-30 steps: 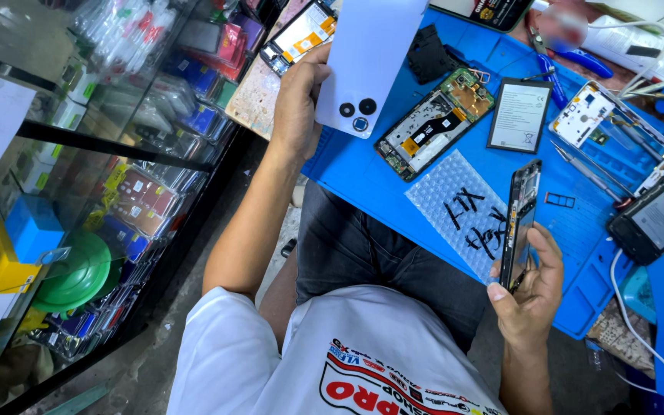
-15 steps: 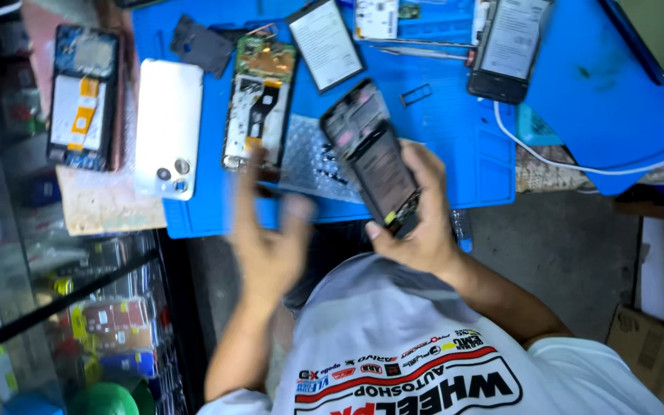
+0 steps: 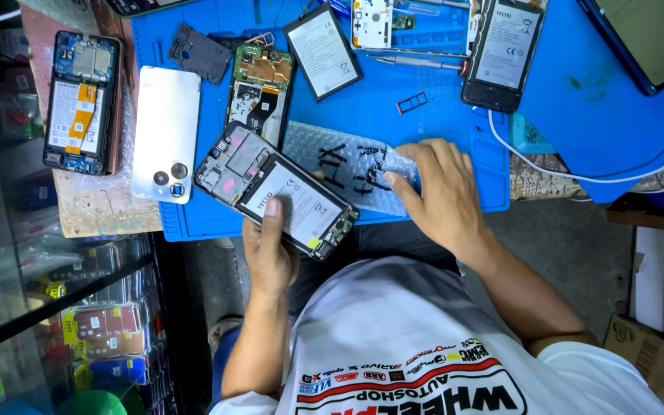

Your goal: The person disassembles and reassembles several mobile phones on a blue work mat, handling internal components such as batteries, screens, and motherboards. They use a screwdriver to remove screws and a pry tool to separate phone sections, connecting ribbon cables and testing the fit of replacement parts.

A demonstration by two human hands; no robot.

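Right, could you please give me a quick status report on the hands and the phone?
Left hand holds opened phone, back cover off. Right hand flat on bubble-wrap bag. White back cover lies beside, on blue mat.

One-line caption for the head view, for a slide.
Left hand holds an opened phone over the blue mat; right hand rests on a bubble-wrap pouch.

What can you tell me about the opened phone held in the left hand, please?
The opened phone has its back cover off, showing a dark frame, a grey-white battery and pale boards at its upper end. It lies tilted over the blue mat's near edge. The left hand grips it from below, thumb on the battery.
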